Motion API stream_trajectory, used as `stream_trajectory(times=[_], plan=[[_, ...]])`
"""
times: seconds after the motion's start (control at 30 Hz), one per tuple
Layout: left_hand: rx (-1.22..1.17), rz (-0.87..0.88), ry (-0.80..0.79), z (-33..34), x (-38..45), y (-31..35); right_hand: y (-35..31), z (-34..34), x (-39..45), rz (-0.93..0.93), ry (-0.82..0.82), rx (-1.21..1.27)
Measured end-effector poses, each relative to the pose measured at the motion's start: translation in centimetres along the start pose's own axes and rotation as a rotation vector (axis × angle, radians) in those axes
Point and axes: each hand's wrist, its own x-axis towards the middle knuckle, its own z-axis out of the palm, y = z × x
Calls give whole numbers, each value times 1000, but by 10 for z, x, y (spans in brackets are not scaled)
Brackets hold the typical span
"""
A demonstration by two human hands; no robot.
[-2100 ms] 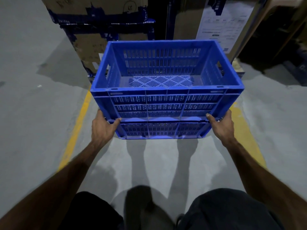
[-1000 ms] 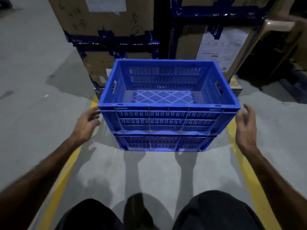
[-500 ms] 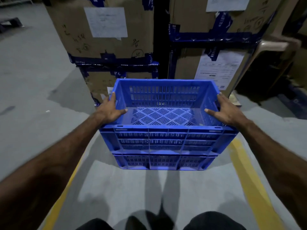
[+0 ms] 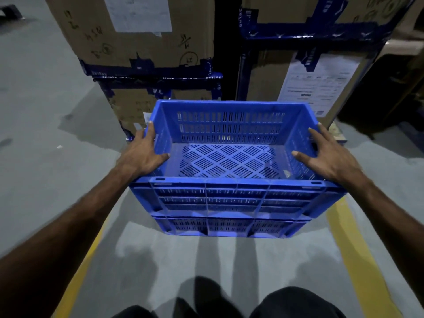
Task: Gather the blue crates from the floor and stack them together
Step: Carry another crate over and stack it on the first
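Head view, looking down. Two blue crates stand nested on the grey floor (image 4: 34,180): the top crate (image 4: 229,143) sits inside the bottom crate (image 4: 229,226), of which only the lower band of the near wall shows. The stack rests between two yellow lines (image 4: 358,253), directly in front of taped cardboard boxes (image 4: 142,42). The left hand (image 4: 142,154) grips the top crate's left rim, thumb hooked over the inside wall, fingers down the outside. The right hand (image 4: 328,157) grips the right rim by its handle slot, thumb inside, fingers spread over the edge. Both forearms reach in from the lower corners. A printed sheet (image 4: 319,86) is stuck to the right-hand box. The person's dark-clad knees (image 4: 296,304) show at the bottom edge.
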Motion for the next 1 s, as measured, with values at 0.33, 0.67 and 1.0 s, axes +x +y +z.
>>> stream_trajectory(times=[0.33,0.67,1.0], plan=[[-8,-7,9,-1,-3,1,-3,-4,-5,-10,25,24],[-29,19,56,3,3,-2,6,4,1,-11,78,74],[-9,-4,64,-4,-7,8,1,-1,-3,-28,67,29]])
